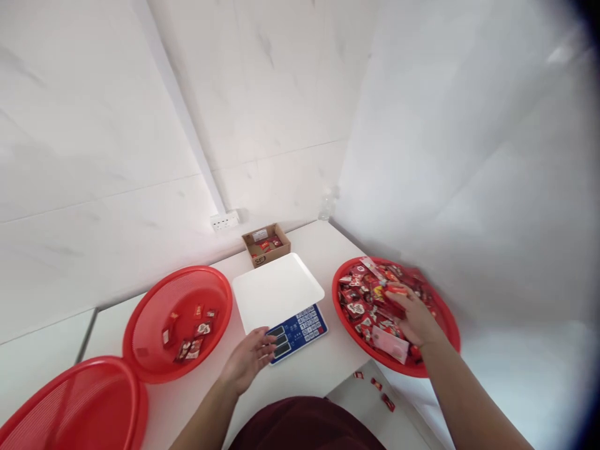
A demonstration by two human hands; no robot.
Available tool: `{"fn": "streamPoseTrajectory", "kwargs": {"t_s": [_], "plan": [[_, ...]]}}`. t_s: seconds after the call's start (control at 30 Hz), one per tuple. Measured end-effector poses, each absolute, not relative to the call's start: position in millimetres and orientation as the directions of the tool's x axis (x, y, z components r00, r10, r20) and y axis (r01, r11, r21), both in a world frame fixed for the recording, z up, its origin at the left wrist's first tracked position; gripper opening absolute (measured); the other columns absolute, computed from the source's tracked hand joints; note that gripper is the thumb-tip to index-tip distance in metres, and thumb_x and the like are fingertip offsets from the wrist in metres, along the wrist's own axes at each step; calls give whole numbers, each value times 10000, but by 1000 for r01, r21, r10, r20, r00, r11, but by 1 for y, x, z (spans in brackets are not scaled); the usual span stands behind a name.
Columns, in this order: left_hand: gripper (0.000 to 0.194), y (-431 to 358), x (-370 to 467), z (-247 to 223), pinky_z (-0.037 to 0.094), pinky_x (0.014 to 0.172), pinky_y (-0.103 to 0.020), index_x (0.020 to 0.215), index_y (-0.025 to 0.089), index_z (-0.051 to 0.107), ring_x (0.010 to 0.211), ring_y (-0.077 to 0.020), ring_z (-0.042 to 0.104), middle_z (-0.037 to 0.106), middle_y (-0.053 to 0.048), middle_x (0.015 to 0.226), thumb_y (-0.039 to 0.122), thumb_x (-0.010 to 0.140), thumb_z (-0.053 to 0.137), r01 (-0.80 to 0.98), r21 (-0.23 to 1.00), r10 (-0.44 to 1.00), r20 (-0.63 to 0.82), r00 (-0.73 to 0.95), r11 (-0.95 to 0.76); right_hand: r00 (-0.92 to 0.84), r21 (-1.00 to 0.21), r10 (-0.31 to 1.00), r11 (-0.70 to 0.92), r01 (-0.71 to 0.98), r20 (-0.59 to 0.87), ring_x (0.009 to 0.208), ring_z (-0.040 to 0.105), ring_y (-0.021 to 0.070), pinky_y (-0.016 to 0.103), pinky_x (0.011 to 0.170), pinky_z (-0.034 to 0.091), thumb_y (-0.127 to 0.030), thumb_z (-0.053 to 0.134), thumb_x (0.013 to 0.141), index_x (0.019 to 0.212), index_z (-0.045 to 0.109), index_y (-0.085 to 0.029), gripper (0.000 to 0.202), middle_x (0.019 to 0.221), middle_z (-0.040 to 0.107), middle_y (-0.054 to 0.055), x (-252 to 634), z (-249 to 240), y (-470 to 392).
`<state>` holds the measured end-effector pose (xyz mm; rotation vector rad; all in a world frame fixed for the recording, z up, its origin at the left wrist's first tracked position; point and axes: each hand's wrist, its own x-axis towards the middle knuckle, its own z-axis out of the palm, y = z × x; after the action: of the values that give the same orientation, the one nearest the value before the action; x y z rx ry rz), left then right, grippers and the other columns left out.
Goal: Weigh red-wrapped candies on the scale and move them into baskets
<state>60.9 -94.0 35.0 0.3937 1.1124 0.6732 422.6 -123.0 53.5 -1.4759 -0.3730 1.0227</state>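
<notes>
Head view: R hand (415, 319) is over the R-side red basket (454, 337), fingers curled in w/ a red packet (397, 297) btwn thumb & fingertips; blurred, so can't tell if it's one pc or several. That packet sits at the fingertips, just above the heap of wrapped sweets (355, 307) filling the basket, w/ sweets on the L side of the hand & under it. L hand (249, 361) is half open, fingers loosely spread, nothing in it; it's by the L end of the blue keypad panel (300, 331), fingertips overlapping its edge in view, contact unclear. White scale pan (276, 290) is just behind, on the desk (323, 367). Small carton (267, 255) w/ a few pcs stands behind the pan; middle basket (178, 278), few pcs inside, is L of it.
</notes>
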Motion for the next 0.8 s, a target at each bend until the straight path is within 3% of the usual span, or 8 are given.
{"fn": "streamPoseTrajectory", "kwargs": {"t_s": [0.1,0.17,0.23,0.37,0.53,0.63,0.8], "plan": [[322,-99,89,43,506,700,-293,1000,188,573,791,-163,653,667,-68,943,375,757,670,-229,625,650,-612,451,747,221,-867,877,-328,-376,-427,736,633,175,326,687,502,-340,722,560,900,540,-254,396,771,656,-22,349,53,-105],[376,-99,99,42,510,728,-331,1058,201,552,841,-184,649,653,-78,1014,394,757,667,-245,631,651,-559,514,736,-9,-863,911,-395,-314,-413,767,637,182,335,729,500,-355,715,581,883,547,-233,366,784,662,-12,302,46,-98],[390,-95,101,36,503,751,-332,1063,197,541,850,-186,646,651,-81,1014,367,744,687,-277,655,693,-544,474,703,-144,-897,918,-393,-201,-370,819,633,185,333,759,500,-363,693,618,918,560,-224,357,847,666,1,265,37,-94],[324,-83,85,20,501,716,-281,980,173,538,796,-161,639,650,-71,934,262,722,712,-312,684,752,-603,268,660,-63,-922,926,-377,-83,-373,895,626,203,343,748,527,-375,662,652,1000,541,-246,390,959,648,18,233,15,-86],[313,-54,75,19,502,755,-272,1022,182,519,824,-143,629,635,-72,985,251,759,675,-415,696,805,-556,205,586,18,-819,853,-496,-290,-522,749,651,178,344,711,552,-338,669,668,961,524,-268,335,854,647,14,236,2,-79],[459,-39,78,23,490,810,-296,1185,223,431,888,-157,621,592,-91,1133,284,784,647,-377,707,795,-583,166,598,9,-761,824,-519,-389,-566,666,645,150,320,716,551,-300,694,654,939,530,-263,331,751,644,-5,240,1,-78],[735,-45,76,24,472,837,-333,1358,292,222,1065,-213,539,358,-123,1411,356,765,653,-167,770,781,-625,-6,616,38,-755,815,-517,-403,-579,722,664,157,303,707,546,-292,710,643,891,548,-249,299,777,663,3,247,-10,-80]]}}
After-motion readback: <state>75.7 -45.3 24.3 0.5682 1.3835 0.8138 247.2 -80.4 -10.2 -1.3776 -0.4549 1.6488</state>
